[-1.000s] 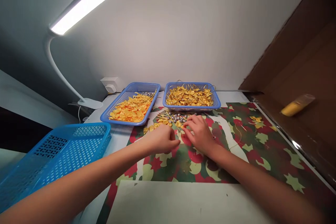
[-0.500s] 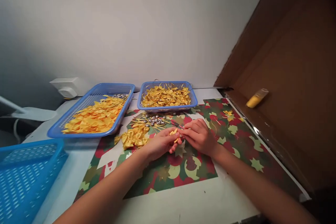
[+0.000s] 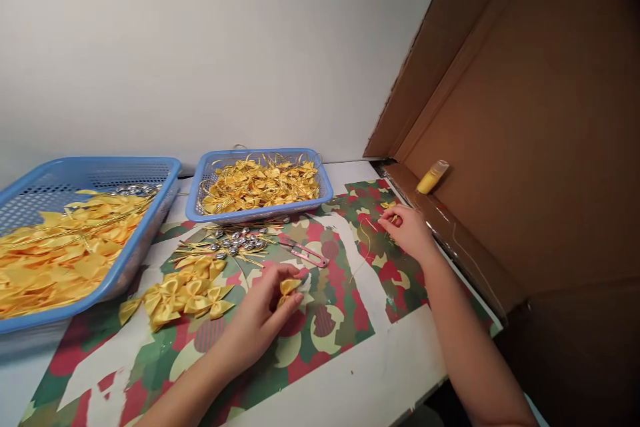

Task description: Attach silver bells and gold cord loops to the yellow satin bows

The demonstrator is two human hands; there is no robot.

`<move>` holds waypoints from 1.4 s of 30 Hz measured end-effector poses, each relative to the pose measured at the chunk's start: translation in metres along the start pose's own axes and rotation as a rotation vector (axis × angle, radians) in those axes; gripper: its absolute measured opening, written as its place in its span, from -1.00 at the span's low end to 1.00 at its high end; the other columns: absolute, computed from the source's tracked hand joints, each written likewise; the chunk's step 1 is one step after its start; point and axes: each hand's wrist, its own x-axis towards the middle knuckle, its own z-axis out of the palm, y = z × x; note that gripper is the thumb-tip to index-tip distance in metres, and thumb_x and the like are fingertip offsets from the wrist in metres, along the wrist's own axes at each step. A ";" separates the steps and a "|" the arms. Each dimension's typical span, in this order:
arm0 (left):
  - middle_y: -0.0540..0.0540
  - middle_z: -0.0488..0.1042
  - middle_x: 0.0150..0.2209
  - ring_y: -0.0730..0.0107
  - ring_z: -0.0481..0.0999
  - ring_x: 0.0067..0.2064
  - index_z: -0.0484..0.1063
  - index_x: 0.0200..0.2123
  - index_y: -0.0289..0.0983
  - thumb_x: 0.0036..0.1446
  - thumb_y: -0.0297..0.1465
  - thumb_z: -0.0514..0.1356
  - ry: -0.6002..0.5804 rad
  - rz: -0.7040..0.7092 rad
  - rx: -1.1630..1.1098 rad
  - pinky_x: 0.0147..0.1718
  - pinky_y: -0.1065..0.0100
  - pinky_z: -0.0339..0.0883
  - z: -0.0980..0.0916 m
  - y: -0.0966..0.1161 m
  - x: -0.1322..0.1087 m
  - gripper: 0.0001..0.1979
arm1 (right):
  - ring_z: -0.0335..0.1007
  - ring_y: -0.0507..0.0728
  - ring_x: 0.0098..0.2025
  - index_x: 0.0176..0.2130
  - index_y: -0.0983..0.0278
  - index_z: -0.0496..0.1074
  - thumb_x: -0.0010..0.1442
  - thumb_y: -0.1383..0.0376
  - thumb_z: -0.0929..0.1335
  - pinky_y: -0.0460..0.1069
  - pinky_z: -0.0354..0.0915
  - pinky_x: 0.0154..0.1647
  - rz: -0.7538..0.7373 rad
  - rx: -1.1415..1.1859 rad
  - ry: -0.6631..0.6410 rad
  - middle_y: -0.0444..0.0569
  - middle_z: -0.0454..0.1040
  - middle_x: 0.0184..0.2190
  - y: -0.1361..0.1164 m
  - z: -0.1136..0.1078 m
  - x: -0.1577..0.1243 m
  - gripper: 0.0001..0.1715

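Note:
My left hand (image 3: 261, 317) pinches a small yellow ribbon bow (image 3: 289, 287) just above the patterned paper mat (image 3: 340, 300). My right hand (image 3: 409, 229) is stretched to the right side of the mat, fingers curled at a small yellow bow (image 3: 389, 205) with thin gold cord near it. A pile of finished yellow bows (image 3: 183, 290) lies left of my left hand. Silver beads with gold wires (image 3: 235, 243) and pink snips (image 3: 304, 251) lie between the hands and the baskets.
Two blue baskets stand at the back: one (image 3: 150, 177) with flat yellow ribbon pieces at left, one (image 3: 323, 180) with gold-tied bows in the middle. A brown cardboard wall (image 3: 525, 147) closes the right side, with a yellow tube (image 3: 433, 177) against it. The table edge runs near the bottom.
The view swung right and down. My hands, together at the mat's middle before, have parted: the right reached out to the right, the left stayed holding a bow.

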 end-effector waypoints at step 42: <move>-0.01 0.40 -0.48 0.39 0.39 -0.37 0.39 -0.50 -0.26 0.18 -0.14 0.18 0.192 0.026 -0.545 -0.31 0.39 0.29 -0.015 0.056 0.012 -0.66 | 0.39 0.08 -0.36 -0.35 0.22 0.52 0.12 0.10 0.44 -0.02 0.36 -0.40 0.001 1.144 -0.399 -0.07 0.44 -0.36 -0.164 0.032 -0.021 -0.77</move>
